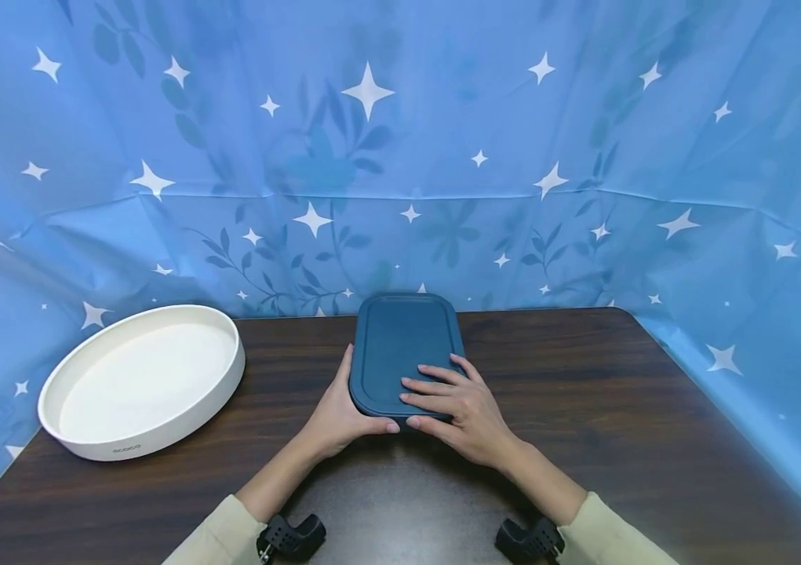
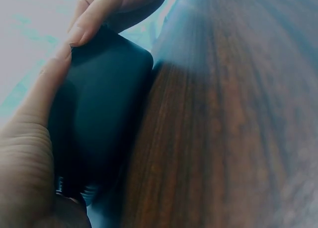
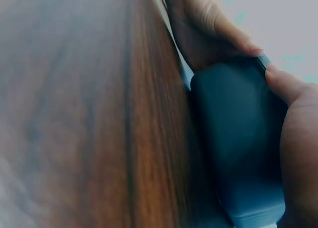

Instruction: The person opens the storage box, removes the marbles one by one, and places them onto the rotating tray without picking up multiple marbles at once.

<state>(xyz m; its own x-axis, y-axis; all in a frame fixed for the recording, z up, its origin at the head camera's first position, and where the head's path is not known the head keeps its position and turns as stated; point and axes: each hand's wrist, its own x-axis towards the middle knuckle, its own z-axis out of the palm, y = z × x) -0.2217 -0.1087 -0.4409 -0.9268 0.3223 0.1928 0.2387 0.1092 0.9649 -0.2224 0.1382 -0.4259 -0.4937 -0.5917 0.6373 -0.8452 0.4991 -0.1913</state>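
A dark blue rectangular lidded container [image 1: 407,353] lies on the table in front of me, with its lid on. My left hand [image 1: 340,412] grips its near left corner, the thumb along the front edge and the fingers down the left side, partly hidden. Flat across the near right part of the lid rest the spread fingers of my right hand [image 1: 467,408], while its thumb touches the front rim. Both thumb tips almost meet at that rim. From the left wrist, the container's dark front wall [image 2: 107,104] shows; the right wrist view has the same wall [image 3: 238,123].
On the left of the dark wood table [image 1: 584,408] stands a large round white tray [image 1: 220,384] with a low wall. A blue curtain [image 1: 442,157] with white stars hangs right behind the table's far edge. Black wrist cameras sit at both sleeves.
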